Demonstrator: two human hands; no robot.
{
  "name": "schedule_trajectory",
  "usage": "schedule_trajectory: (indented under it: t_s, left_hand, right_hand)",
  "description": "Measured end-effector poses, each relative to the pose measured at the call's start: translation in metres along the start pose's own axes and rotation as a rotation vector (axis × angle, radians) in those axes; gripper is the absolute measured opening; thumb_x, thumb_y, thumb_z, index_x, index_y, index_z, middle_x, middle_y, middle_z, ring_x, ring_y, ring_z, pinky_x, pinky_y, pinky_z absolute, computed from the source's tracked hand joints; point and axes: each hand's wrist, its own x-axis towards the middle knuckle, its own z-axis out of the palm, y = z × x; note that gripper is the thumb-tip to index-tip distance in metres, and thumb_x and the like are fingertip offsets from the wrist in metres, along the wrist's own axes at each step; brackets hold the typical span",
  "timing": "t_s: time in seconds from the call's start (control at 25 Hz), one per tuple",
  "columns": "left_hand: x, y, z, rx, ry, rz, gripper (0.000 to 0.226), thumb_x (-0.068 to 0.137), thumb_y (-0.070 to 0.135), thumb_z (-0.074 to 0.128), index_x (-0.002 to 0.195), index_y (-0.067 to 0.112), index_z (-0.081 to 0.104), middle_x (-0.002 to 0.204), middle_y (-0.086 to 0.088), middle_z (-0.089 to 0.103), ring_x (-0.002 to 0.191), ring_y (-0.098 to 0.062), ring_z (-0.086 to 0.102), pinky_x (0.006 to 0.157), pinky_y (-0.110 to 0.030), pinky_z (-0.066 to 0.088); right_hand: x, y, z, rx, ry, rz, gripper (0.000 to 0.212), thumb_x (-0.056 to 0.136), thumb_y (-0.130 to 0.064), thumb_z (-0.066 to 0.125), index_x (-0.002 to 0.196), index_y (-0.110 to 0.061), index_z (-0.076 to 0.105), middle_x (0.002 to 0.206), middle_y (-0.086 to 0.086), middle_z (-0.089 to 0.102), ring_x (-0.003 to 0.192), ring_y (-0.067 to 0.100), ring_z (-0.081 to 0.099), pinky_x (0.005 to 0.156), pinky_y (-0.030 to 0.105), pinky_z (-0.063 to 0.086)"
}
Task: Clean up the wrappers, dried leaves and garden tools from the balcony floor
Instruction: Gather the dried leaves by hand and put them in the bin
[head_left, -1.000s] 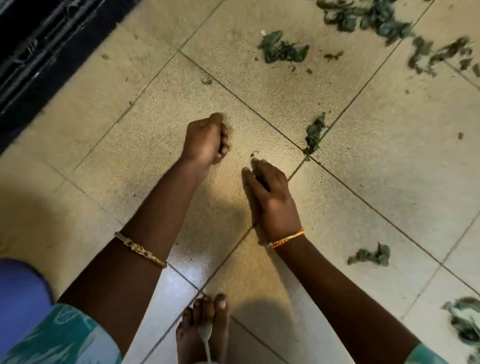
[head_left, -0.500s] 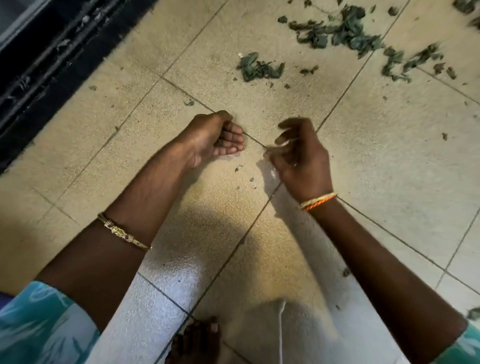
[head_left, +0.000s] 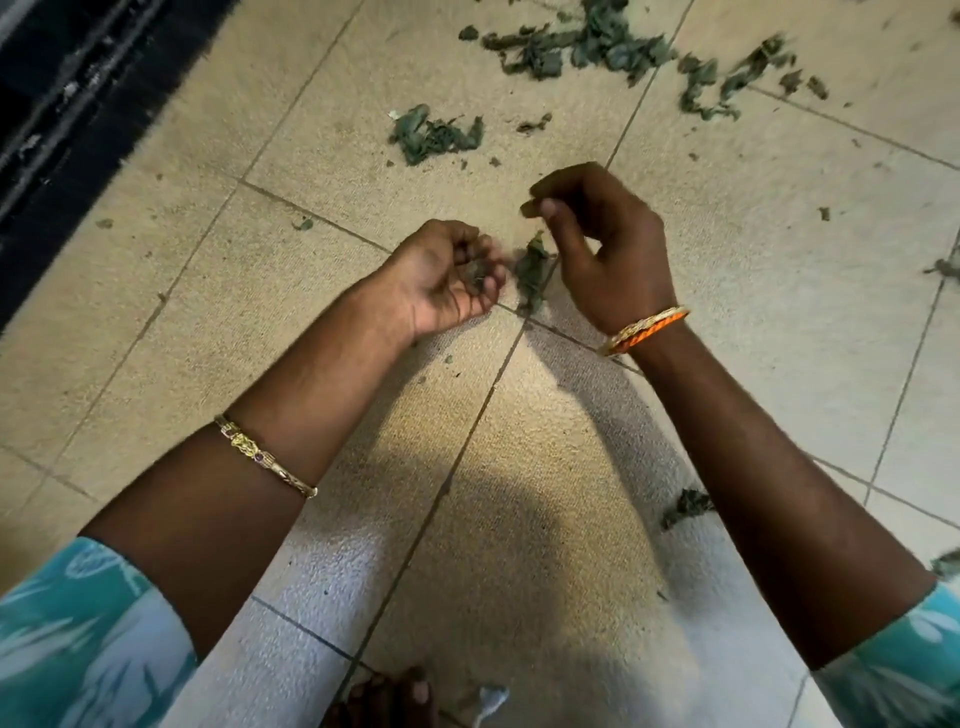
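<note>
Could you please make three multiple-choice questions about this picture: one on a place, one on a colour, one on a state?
1. Where does the biggest heap of dried leaves lie?
A. by the top edge
B. under the left arm
C. beside the foot

2. What colour is the band beside the bangle on the right wrist?
A. blue
B. orange
C. white

3. How is the left hand?
A. flat on the floor
B. palm up, cupped round leaf bits
C. gripping a tool

Answers: 1 A, the heap spreads along the top; 2 B, an orange band shows at the wrist; 3 B, crumbs sit in its curled fingers.
</note>
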Motion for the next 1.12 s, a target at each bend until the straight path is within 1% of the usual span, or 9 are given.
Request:
schedule_trajectory:
  t_s: [0.08,0.16,0.28,0.44,0.56,0.76,0.88,1.0,1.12]
  left_hand:
    - [0.003,0.005,-0.001,0.023,0.015,0.014,0.044,0.097,0.021,0.037,0.053,0.020,0.039,0.048,0.006,0.038,0.037,-0.008,0.032,0.036,-0.016,0.027]
    - [0.005,0.008,-0.002,0.048,0.041,0.045,0.051,0.093,0.022,0.042,0.043,0.023,0.032,0.042,0.008,0.026,0.033,-0.008,0.019,0.035,-0.015,0.015]
    - [0.008,0.011,0.000,0.083,0.074,0.072,0.055,0.090,0.022,0.046,0.038,0.024,0.027,0.038,0.009,0.020,0.029,-0.008,0.013,0.035,-0.012,0.009]
    - [0.006,0.008,0.003,0.070,0.110,0.083,0.052,0.090,0.020,0.045,0.040,0.023,0.028,0.037,0.009,0.022,0.029,-0.007,0.015,0.034,-0.012,0.010]
    - [-0.003,0.000,0.008,0.095,0.110,0.087,0.044,0.091,0.016,0.041,0.049,0.023,0.030,0.039,0.009,0.028,0.030,-0.007,0.020,0.033,-0.012,0.012]
    - [-0.019,-0.027,0.035,0.359,-0.015,-0.025,0.031,0.093,0.021,0.034,0.064,0.015,0.041,0.046,0.000,0.046,0.035,-0.008,0.032,0.032,-0.010,0.019]
    - [-0.023,-0.054,0.063,0.500,-0.149,-0.093,0.041,0.097,0.039,0.035,0.077,0.009,0.055,0.062,-0.007,0.061,0.049,-0.013,0.045,0.037,-0.013,0.031]
    - [-0.025,-0.082,0.094,0.466,-0.284,-0.131,0.052,0.098,0.046,0.031,0.071,0.009,0.053,0.058,-0.007,0.060,0.047,-0.015,0.053,0.041,-0.015,0.038]
    - [-0.026,-0.107,0.114,0.452,-0.269,-0.083,0.035,0.100,0.025,0.035,0.071,0.011,0.050,0.051,0.000,0.043,0.034,-0.008,0.046,0.035,-0.013,0.031]
  right_hand:
    - [0.005,0.012,-0.013,-0.054,-0.085,0.083,0.021,0.086,-0.021,0.059,0.104,-0.010,0.062,0.104,0.000,0.062,0.101,0.008,0.058,0.084,0.023,0.050]
    - [0.005,0.026,-0.015,-0.319,-0.384,0.098,0.049,0.078,-0.039,0.065,0.122,-0.017,0.056,0.131,0.010,0.046,0.126,0.022,0.039,0.104,0.036,0.036]
    - [-0.012,0.038,-0.001,-0.589,-0.602,-0.031,0.070,0.076,-0.052,0.059,0.136,-0.019,0.046,0.147,0.016,0.031,0.138,0.035,0.023,0.110,0.047,0.022]
    - [-0.053,0.052,0.011,-0.499,-0.336,-0.352,0.031,0.079,-0.008,0.058,0.108,-0.003,0.068,0.119,0.021,0.062,0.112,0.038,0.058,0.093,0.041,0.046]
    - [-0.072,0.044,0.003,-0.568,-0.259,-0.368,0.020,0.073,-0.002,0.061,0.089,-0.004,0.073,0.096,0.015,0.071,0.088,0.030,0.068,0.069,0.033,0.056]
    - [-0.066,0.007,-0.052,-0.096,0.112,0.238,0.012,0.072,0.003,0.073,0.082,-0.002,0.074,0.085,0.017,0.073,0.066,-0.003,0.064,0.070,0.013,0.053]
    - [-0.078,-0.014,-0.085,0.237,0.198,0.371,0.022,0.069,0.009,0.074,0.084,-0.005,0.065,0.080,0.017,0.068,0.068,0.013,0.067,0.070,0.027,0.058]
    - [-0.100,-0.018,-0.093,0.015,0.173,0.342,0.032,0.071,0.004,0.074,0.095,-0.011,0.057,0.072,0.005,0.067,0.064,0.014,0.067,0.063,0.028,0.057]
    - [-0.125,-0.010,-0.097,-0.175,0.203,0.239,0.011,0.082,-0.011,0.067,0.093,-0.010,0.064,0.078,0.001,0.070,0.075,0.010,0.067,0.073,0.032,0.055]
